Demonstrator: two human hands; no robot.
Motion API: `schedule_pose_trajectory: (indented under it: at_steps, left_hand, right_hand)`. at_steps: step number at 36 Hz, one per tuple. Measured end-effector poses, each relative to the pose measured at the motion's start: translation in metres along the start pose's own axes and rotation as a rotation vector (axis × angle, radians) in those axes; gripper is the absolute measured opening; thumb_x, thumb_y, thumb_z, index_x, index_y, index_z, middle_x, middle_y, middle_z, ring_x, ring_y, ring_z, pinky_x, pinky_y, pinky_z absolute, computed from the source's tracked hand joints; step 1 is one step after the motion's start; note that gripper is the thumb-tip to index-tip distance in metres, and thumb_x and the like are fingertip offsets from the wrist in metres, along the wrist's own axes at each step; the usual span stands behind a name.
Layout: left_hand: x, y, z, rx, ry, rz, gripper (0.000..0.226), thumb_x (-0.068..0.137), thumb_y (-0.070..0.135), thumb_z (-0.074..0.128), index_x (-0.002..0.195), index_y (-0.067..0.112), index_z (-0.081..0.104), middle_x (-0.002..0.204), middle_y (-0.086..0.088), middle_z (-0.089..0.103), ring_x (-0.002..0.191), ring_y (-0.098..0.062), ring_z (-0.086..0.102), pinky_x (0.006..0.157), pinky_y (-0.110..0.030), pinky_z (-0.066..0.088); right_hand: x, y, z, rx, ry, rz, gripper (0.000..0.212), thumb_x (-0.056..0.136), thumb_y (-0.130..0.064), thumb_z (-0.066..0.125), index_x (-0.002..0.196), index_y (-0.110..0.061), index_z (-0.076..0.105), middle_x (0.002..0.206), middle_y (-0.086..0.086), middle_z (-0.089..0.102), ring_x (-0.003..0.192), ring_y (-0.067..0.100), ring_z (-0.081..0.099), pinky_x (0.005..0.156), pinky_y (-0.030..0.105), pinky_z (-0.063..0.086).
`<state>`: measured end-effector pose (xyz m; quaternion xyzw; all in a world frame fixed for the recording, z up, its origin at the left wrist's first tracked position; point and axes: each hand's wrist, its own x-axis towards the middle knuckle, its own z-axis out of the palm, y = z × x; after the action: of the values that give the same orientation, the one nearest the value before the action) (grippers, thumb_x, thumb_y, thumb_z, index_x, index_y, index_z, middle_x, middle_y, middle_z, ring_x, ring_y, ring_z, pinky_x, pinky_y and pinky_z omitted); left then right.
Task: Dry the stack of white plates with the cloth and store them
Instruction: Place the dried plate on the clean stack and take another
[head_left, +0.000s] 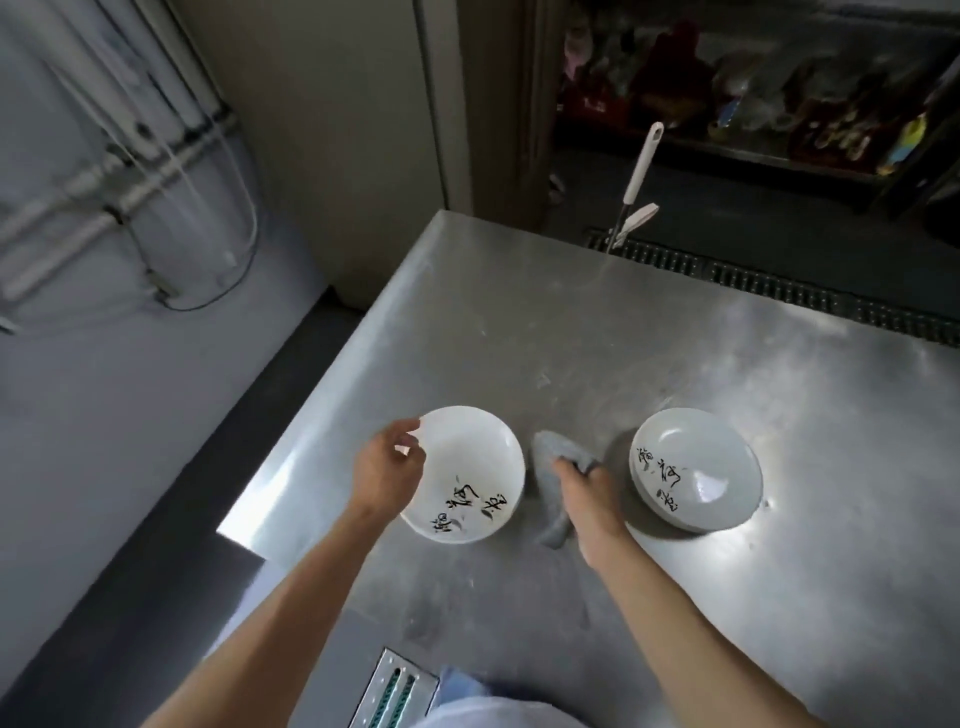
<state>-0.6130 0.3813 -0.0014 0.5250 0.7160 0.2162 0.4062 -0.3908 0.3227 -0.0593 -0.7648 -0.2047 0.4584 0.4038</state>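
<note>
On the steel desk (675, 338), near its seven o'clock edge, the left plate (467, 467) sits close to the drop to the floor. That is the main risk as I judge it: the plate is glazed and probably wet, and it is held only at its rim, so a loose pinch or a hasty lift could let it slide off the edge or knock against the metal. A second hazard is the stack of plates (696, 470) at three o'clock of the cloth, which a wide wiping sweep of the right arm could nudge. A bunched cloth may also miss damp patches, and storing plates damp would undo the job. The left hand (387, 473) has its fingers (408, 431) curled, thumb and forefinger closing on the plate's rim at about ten o'clock. The right hand (582, 486) is clenched round the grey cloth (550, 519), which hangs bunched between the two lots of plates. Whether its lower end touches the desk or hangs just above it, I cannot tell.
</note>
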Motion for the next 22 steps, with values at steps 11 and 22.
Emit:
schedule_pose_trajectory:
  at_steps: [11, 22]
  left_hand:
    - [-0.017, -0.052, -0.016, -0.197, -0.029, -0.127, 0.032, 0.092, -0.001, 0.058, 0.107, 0.025, 0.07, 0.086, 0.002, 0.057, 0.076, -0.021, 0.057, 0.075, -0.035, 0.049]
    - [-0.014, -0.051, -0.003, -0.32, 0.011, -0.158, 0.036, 0.09, -0.005, 0.061, 0.122, 0.01, 0.066, 0.091, -0.001, 0.06, 0.072, -0.009, 0.057, 0.052, -0.007, 0.043]
  right_hand:
    - [-0.014, -0.009, 0.022, -0.165, -0.051, -0.102, 0.004, 0.088, -0.02, 0.067, 0.085, -0.021, 0.068, 0.077, -0.002, 0.072, 0.059, 0.004, 0.065, 0.045, 0.027, 0.054]
    - [-0.006, -0.004, 0.022, -0.147, -0.014, -0.087, 0.01, 0.084, -0.01, 0.072, 0.093, -0.014, 0.069, 0.087, 0.005, 0.074, 0.08, 0.023, 0.07, 0.069, 0.029, 0.055]
